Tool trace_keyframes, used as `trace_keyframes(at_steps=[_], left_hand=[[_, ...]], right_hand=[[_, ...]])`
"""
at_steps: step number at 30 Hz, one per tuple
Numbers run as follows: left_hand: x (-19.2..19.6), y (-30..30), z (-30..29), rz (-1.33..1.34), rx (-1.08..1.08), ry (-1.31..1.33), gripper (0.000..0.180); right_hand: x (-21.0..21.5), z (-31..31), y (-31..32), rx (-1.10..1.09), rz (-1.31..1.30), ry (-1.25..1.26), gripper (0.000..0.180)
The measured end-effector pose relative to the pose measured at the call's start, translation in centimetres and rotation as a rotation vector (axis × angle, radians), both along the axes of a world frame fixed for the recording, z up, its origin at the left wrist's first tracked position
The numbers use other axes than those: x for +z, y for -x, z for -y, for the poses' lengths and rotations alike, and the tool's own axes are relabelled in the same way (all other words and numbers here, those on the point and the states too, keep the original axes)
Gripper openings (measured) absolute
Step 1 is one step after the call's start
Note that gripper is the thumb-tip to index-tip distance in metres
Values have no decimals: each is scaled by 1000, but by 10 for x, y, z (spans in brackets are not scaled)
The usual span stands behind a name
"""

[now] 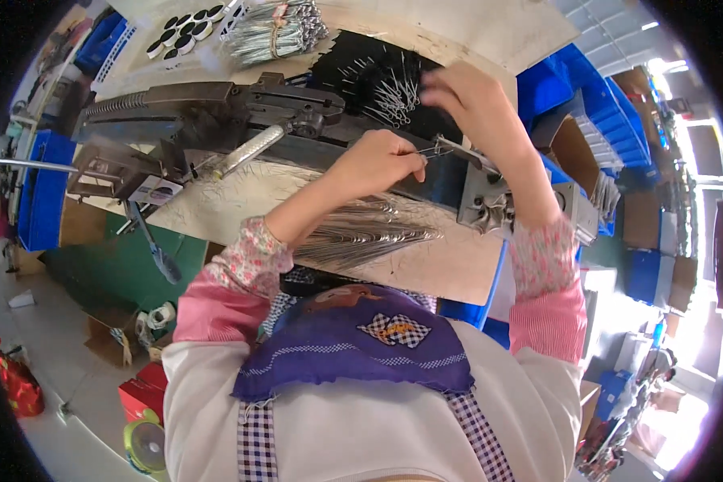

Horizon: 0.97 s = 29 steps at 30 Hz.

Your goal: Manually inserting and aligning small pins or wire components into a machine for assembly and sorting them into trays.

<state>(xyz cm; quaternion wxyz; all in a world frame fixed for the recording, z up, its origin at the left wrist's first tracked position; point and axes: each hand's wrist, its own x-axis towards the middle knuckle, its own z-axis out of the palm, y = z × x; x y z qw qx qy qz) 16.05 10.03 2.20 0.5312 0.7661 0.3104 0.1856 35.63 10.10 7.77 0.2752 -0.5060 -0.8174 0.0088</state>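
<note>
Pinched between the thumb and fingers of my left hand [380, 164] is a thin metal wire [430, 150], which points right toward the metal jaws [466, 153] of a bench machine. My right hand [472, 90] hangs over the right edge of a black mat [333, 68]; its fingertips are blurred, so I cannot tell whether they hold anything. Beside those fingertips lies a loose pile of looped metal pins [395, 98]. Closer to my body, a bundle of long thin wires [369, 233] is spread across the wooden table [450, 269].
A long dark metal machine bed [217, 108] with a silver lever [253, 150] crosses the table. Behind it are a tied bundle of pins [277, 36] and a white basket [124, 60] holding round black-and-white pieces [186, 32]. Blue bins [590, 96] stand at the right.
</note>
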Motion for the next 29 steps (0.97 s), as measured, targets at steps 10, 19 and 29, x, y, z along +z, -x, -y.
trace_keyframes(at_steps=[10,19,29], left_hand=[[21,43,-5,-165,312,-1232,18],[-43,88,61,869,413,1060,45],[-62,70,41,144,478,-338,53]], right_hand=[[-20,23,32,200,-148,-57,14],[-40,-8,62,214,-293,-25,17],[-35,-11,73,168,-197,127,14]])
